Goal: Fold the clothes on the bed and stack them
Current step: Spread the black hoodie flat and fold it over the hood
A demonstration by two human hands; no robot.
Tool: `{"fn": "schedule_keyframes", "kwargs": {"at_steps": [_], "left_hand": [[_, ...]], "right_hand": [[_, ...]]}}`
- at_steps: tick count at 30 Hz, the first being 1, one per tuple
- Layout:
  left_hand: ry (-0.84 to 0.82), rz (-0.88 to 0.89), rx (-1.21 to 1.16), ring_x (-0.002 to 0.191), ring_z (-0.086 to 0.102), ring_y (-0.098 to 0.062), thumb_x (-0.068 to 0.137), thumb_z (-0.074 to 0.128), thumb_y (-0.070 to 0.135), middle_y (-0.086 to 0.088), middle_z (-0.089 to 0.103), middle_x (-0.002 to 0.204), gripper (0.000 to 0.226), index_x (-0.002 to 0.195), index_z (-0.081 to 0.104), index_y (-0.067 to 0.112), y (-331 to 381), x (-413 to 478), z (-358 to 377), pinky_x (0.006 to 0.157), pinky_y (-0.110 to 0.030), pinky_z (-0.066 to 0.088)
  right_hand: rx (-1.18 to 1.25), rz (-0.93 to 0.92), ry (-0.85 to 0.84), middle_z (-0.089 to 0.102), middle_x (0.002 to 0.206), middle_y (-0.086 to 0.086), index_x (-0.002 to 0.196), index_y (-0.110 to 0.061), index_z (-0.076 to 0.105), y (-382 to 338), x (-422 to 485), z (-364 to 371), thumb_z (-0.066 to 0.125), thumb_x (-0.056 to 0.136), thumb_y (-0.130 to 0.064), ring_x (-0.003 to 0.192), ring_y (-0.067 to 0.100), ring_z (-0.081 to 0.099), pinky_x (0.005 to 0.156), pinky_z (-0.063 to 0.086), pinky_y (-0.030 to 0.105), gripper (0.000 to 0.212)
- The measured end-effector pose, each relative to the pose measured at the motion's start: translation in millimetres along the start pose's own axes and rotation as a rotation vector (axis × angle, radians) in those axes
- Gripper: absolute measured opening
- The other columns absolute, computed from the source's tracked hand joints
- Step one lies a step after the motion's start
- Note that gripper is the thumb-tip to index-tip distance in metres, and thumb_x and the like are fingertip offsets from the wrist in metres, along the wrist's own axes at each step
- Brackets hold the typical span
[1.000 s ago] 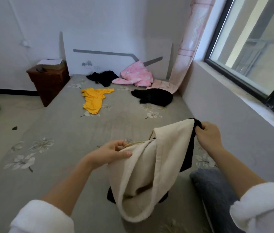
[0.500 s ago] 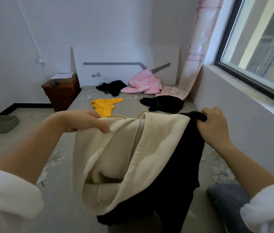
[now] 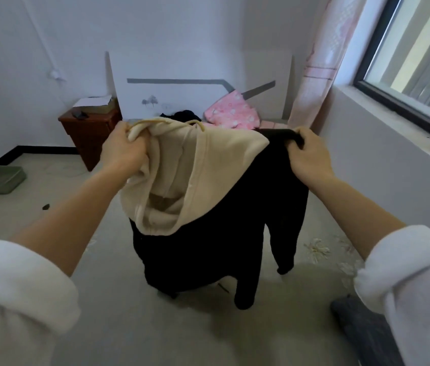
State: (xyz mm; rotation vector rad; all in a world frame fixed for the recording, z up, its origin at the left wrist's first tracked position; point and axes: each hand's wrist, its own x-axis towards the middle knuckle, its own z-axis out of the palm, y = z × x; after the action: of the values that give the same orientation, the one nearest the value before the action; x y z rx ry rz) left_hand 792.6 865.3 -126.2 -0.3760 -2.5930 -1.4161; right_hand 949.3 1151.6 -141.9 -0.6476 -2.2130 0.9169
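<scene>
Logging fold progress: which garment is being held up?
The black hoodie with the cream hood, gripped by the left hand and right hand; the pink garment and dark garment lie on the bed.

Both arms stretch forward and up, bare forearms out of a pushed-back left sleeve (image 3: pixel 16 283) and right sleeve (image 3: pixel 409 270). The left hand (image 3: pixel 125 151) is fisted round bunched cream cloth at the hoodie's (image 3: pixel 208 247) upper left edge. The right hand (image 3: pixel 309 157) curls over its black upper right edge. Both hands are level and well apart.
</scene>
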Motion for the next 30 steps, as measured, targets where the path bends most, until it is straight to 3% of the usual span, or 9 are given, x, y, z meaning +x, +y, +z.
{"fn": "schedule_keyframes", "kwargs": {"at_steps": [4, 6, 8, 10, 13, 17, 21, 24, 30], "left_hand": [[0.186, 0.118, -0.097, 0.070, 0.051, 0.005, 0.091, 0.048, 0.038, 0.016, 0.051, 0.077, 0.014, 0.093, 0.046, 0.024, -2, -3, -11, 0.061, -0.015, 0.037], [0.248, 0.224, -0.122, 0.064, 0.048, 0.015, 0.093, 0.049, 0.030, 0.017, 0.048, 0.073, 0.009, 0.091, 0.043, 0.023, -5, -24, -14, 0.054, -0.004, 0.034], [0.232, 0.346, -0.100, 0.063, 0.048, 0.013, 0.093, 0.050, 0.024, 0.014, 0.047, 0.071, 0.011, 0.088, 0.041, 0.027, -20, -49, -18, 0.051, -0.004, 0.034], [0.140, 0.390, -0.007, 0.063, 0.048, 0.006, 0.092, 0.055, 0.024, 0.011, 0.049, 0.070, 0.016, 0.085, 0.043, 0.032, -47, -73, -20, 0.051, -0.011, 0.035], [-0.092, 0.314, 0.165, 0.061, 0.047, -0.006, 0.090, 0.062, 0.028, 0.005, 0.051, 0.068, 0.012, 0.085, 0.053, 0.023, -101, -107, -10, 0.050, -0.026, 0.035], [-0.401, 0.176, 0.255, 0.060, 0.052, -0.011, 0.090, 0.062, 0.032, 0.010, 0.051, 0.065, 0.019, 0.081, 0.050, 0.021, -179, -170, 20, 0.047, -0.022, 0.034], [-0.638, -0.094, 0.351, 0.067, 0.053, -0.015, 0.091, 0.060, 0.034, 0.004, 0.055, 0.073, 0.018, 0.085, 0.050, 0.020, -248, -242, 42, 0.052, -0.025, 0.036], [-0.800, -0.184, 0.442, 0.070, 0.053, -0.016, 0.093, 0.057, 0.035, -0.001, 0.057, 0.082, 0.020, 0.087, 0.048, 0.018, -285, -291, 46, 0.057, -0.027, 0.037], [-0.956, -0.269, 0.446, 0.079, 0.056, -0.017, 0.086, 0.062, 0.031, 0.000, 0.059, 0.085, 0.015, 0.086, 0.051, 0.021, -328, -343, 52, 0.065, -0.027, 0.041]], "right_hand": [[0.091, -0.118, 0.094, 0.056, 0.091, -0.011, 0.102, -0.020, 0.056, -11, -11, -5, 0.043, 0.095, -0.017, 0.081, 0.002, 0.048, 0.069, 0.032, 0.014, 0.015], [0.129, -0.133, 0.133, 0.059, 0.093, -0.010, 0.105, -0.020, 0.055, -11, -27, -8, 0.043, 0.096, -0.019, 0.085, 0.004, 0.051, 0.072, 0.037, 0.018, 0.015], [0.098, -0.141, 0.150, 0.060, 0.097, -0.004, 0.106, -0.021, 0.054, -2, -50, -9, 0.045, 0.096, -0.019, 0.090, 0.013, 0.053, 0.076, 0.040, 0.026, 0.014], [0.052, -0.119, 0.109, 0.059, 0.096, 0.001, 0.103, -0.021, 0.055, 17, -79, -8, 0.047, 0.096, -0.018, 0.087, 0.018, 0.052, 0.071, 0.036, 0.026, 0.011], [-0.045, -0.050, -0.042, 0.061, 0.097, 0.006, 0.099, -0.017, 0.056, 56, -131, 3, 0.051, 0.095, -0.015, 0.087, 0.023, 0.054, 0.069, 0.036, 0.033, 0.006], [-0.178, 0.177, -0.249, 0.060, 0.105, 0.014, 0.102, -0.014, 0.057, 116, -205, 35, 0.051, 0.095, -0.014, 0.092, 0.034, 0.057, 0.068, 0.038, 0.036, 0.009], [-0.429, 0.407, -0.534, 0.041, 0.141, 0.023, 0.124, -0.014, 0.054, 168, -278, 68, 0.045, 0.098, -0.015, 0.131, 0.038, 0.040, 0.093, 0.042, 0.042, 0.027], [-0.547, 0.462, -0.670, 0.042, 0.146, 0.016, 0.131, -0.017, 0.051, 192, -333, 82, 0.040, 0.100, -0.018, 0.146, 0.026, 0.015, 0.106, 0.034, 0.044, 0.033], [-0.547, 0.662, -0.619, 0.053, 0.135, 0.020, 0.141, -0.013, 0.044, 219, -410, 94, 0.040, 0.098, -0.014, 0.129, 0.036, 0.043, 0.104, 0.038, 0.042, 0.043]]}}
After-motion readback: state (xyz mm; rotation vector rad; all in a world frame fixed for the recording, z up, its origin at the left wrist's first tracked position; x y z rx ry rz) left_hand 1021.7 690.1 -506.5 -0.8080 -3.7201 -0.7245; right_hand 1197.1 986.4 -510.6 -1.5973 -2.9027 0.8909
